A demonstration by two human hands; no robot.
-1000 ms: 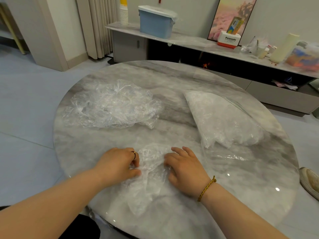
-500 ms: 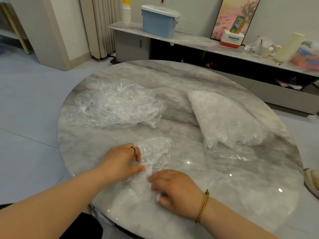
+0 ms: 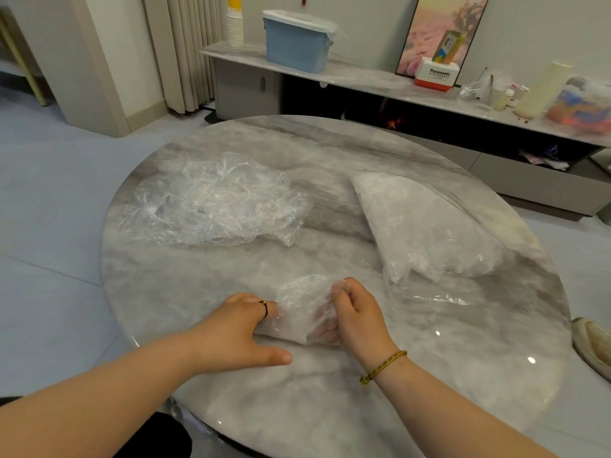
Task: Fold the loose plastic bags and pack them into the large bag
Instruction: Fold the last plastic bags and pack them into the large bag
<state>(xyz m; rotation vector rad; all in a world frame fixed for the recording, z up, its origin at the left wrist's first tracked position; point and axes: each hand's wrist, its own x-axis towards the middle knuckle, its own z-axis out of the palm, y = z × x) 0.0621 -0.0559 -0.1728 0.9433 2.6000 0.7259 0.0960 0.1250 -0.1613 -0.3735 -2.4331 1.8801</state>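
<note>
1. Right grip [image 3: 358,322] — fingers curled round the small bag [image 3: 302,302], near the table [image 3: 429,375] front.
2. Left grip [image 3: 234,328] seemingly pinches its left edge.
3. Loose pile [image 3: 211,200] lies far left — large bag [image 3: 426,226] right.

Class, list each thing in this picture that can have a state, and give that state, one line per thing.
Small bag: partly folded, held at both ends.
Left hand: fingers curled into the bag's end, thumb out.
Right hand: fingers curled round the bag.
Pile of bags: crumpled, unfolded.
Large bag: lying flat, partly filled.
Blue bin: lid on.
</note>
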